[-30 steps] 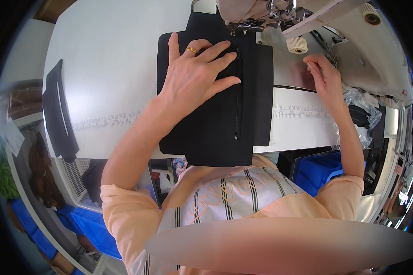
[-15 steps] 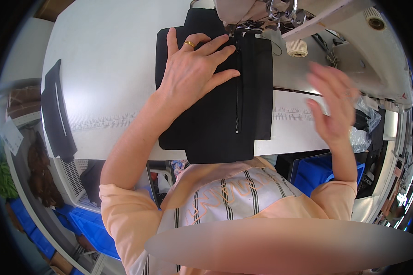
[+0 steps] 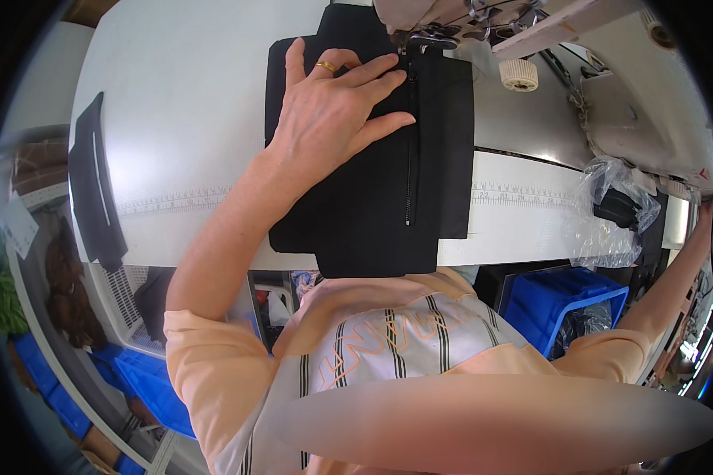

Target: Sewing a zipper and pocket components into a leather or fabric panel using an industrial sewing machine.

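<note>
My left hand point(image 3: 329, 111) lies on a black fabric panel point(image 3: 341, 214), fingers spread and pressing it down, with a gold ring on one finger. The panel has notched corners and a black zipper point(image 3: 409, 158) running down its right half. Its far edge lies under the presser foot point(image 3: 424, 41) of a sewing machine point(image 3: 451, 16). My fingertips rest just left of the zipper, close to the foot. My right forearm point(image 3: 677, 257) stretches out to the right rim beside the machine's far end. The right hand itself is lost past the dark edge of the picture.
A dark curved fabric strip with a slit point(image 3: 99, 190) lies at the table's left. A clear plastic bag point(image 3: 610, 222) with black pieces sits on the right. Below the table edge are blue crates point(image 3: 562, 301) and a white basket point(image 3: 123, 305). A ruler scale point(image 3: 174, 199) marks the tabletop.
My right hand has swung from above the table's right side out to the right rim, uncovering the plastic bag. My left hand and the panel stay together in nearly the same place.
</note>
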{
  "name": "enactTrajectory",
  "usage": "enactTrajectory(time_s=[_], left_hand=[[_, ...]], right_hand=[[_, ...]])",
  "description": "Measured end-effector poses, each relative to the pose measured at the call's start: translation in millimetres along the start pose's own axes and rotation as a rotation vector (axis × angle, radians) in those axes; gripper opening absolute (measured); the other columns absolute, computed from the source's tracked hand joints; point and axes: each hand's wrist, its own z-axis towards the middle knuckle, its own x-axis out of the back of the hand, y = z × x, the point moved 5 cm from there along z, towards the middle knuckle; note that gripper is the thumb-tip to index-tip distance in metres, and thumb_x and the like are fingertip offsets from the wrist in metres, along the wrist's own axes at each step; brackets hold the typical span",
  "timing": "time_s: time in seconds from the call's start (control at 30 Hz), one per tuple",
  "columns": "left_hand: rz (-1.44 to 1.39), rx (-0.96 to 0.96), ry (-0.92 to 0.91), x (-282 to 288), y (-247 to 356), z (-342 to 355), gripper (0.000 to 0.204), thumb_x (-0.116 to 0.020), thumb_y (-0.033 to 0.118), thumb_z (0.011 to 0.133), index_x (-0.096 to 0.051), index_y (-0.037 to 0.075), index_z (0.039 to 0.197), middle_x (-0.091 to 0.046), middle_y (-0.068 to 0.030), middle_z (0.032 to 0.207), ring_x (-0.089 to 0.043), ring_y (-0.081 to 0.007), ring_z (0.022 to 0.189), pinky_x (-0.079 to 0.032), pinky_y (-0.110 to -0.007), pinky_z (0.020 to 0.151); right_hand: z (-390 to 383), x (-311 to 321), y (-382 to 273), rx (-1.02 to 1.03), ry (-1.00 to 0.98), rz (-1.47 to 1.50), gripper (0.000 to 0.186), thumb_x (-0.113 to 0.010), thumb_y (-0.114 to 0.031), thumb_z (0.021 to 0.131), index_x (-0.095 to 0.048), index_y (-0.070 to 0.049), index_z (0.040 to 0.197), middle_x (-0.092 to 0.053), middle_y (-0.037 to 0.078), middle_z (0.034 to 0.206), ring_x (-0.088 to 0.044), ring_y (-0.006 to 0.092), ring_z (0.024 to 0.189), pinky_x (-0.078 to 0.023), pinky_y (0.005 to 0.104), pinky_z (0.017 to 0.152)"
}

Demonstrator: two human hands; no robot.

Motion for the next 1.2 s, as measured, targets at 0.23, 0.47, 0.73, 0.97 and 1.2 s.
enactTrajectory(time_s=[0.23,0.47,0.73,0.97,1.2], left_hand=[[-0.059,0.013,0.091,-6.0,-26.4,-35.8,0.044,-0.065,0.049,0.083,-0.070,0.016,0.112,-0.065,0.0019,0.121,-0.057,-0.0248,0.109,-0.027,-0.062,0.103],[-0.039,0.034,0.081,-3.9,-23.3,-37.1,0.044,-0.065,0.048,0.083,-0.070,0.015,0.111,-0.065,0.0012,0.120,-0.056,-0.0257,0.110,-0.026,-0.060,0.104],[-0.050,0.049,0.061,-2.2,-22.0,-35.2,0.045,-0.066,0.048,0.083,-0.070,0.014,0.112,-0.065,0.0002,0.121,-0.056,-0.0263,0.112,-0.025,-0.061,0.104],[-0.057,0.045,0.057,-3.8,-21.6,-35.0,0.044,-0.066,0.047,0.083,-0.070,0.014,0.112,-0.064,0.0003,0.122,-0.055,-0.0261,0.112,-0.024,-0.062,0.104],[-0.065,0.048,0.057,-2.9,-19.7,-37.7,0.042,-0.065,0.046,0.084,-0.069,0.015,0.112,-0.064,0.0006,0.122,-0.055,-0.0249,0.112,-0.024,-0.064,0.103]], right_hand=[[-140.3,-148.7,-144.3,-0.301,-0.044,0.248,0.048,-0.035,-0.032,0.103,-0.039,-0.002,0.140,-0.051,0.017,0.136,-0.050,0.0341,0.124,-0.040,0.0504,0.105],[-94.7,-138.5,-130.3,-0.463,-0.024,-0.009,0.049,-0.038,-0.030,0.098,-0.045,0.002,0.135,-0.048,0.021,0.138,-0.047,0.0386,0.126,-0.039,0.0546,0.106],[-87.0,-139.1,-119.3,-0.444,0.025,0.122,0.046,-0.041,-0.026,0.097,-0.047,0.003,0.132,-0.049,0.022,0.136,-0.048,0.0382,0.125,-0.040,0.0548,0.105],[-92.4,-133.7,-105.9,-0.383,0.078,0.249,0.041,-0.044,-0.021,0.095,-0.051,0.004,0.127,-0.051,0.023,0.132,-0.049,0.0383,0.123,-0.040,0.0555,0.105],[-99.9,-141.5,-116.6,-0.407,0.114,0.221,0.040,-0.044,-0.021,0.095,-0.052,0.002,0.127,-0.053,0.020,0.132,-0.049,0.0368,0.124,-0.041,0.0543,0.105]])
